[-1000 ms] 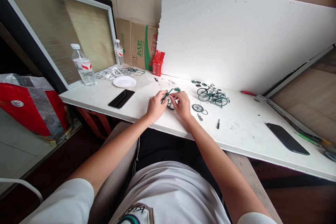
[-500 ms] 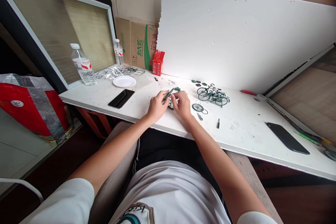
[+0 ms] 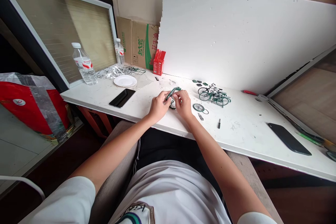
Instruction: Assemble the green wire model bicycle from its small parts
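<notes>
Between my two hands, a little above the white table, is a small green model bicycle wheel (image 3: 170, 94), tilted up. My left hand (image 3: 159, 107) pinches its left edge with thumb and fingertips. My right hand (image 3: 184, 105) is closed beside it, fingertips pressed together at the wheel; what they hold is hidden. A green part sticks out behind the right fingers, and a dark spoked piece shows below, between the hands. To the right lie a loose spoked wheel (image 3: 198, 107) with a thin ring, a small grey piece (image 3: 201, 117) and assembled model bicycles (image 3: 214, 96).
A phone (image 3: 122, 98) and white plate (image 3: 125, 81) lie left, near two water bottles (image 3: 88, 70). A red box (image 3: 159, 63) stands at the back by a carton (image 3: 140, 47). Right are a small dark tool (image 3: 219, 123) and a black phone-like slab (image 3: 288, 139).
The wheel in my left hand has turned, so its round side shows more. My right fingertips have shifted slightly against it. The view has moved a little.
</notes>
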A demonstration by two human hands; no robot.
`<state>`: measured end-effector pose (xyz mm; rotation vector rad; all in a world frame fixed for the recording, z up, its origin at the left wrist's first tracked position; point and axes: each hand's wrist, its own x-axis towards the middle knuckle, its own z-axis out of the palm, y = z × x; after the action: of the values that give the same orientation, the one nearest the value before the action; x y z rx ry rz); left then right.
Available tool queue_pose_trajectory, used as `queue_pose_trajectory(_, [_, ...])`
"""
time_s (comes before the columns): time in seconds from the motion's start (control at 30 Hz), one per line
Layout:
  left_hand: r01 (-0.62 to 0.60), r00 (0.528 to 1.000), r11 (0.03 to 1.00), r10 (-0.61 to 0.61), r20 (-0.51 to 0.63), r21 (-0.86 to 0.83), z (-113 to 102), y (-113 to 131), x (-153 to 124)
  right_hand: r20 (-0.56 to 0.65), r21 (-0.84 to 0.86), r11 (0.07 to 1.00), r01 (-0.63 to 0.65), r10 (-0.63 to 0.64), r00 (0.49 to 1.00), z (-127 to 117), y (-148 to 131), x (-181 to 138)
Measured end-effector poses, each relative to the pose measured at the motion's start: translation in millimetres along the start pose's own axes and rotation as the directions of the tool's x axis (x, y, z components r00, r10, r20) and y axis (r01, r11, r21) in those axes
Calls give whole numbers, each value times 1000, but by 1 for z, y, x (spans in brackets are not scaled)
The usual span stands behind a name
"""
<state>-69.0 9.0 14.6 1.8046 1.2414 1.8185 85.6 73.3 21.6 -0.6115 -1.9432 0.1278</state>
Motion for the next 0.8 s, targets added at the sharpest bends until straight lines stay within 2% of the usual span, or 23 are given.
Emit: queue_pose_trajectory(0.8, [50,999,996,-50,2,-79,5,1,-2,35,44,998,-52,51,998,-2,-4,1])
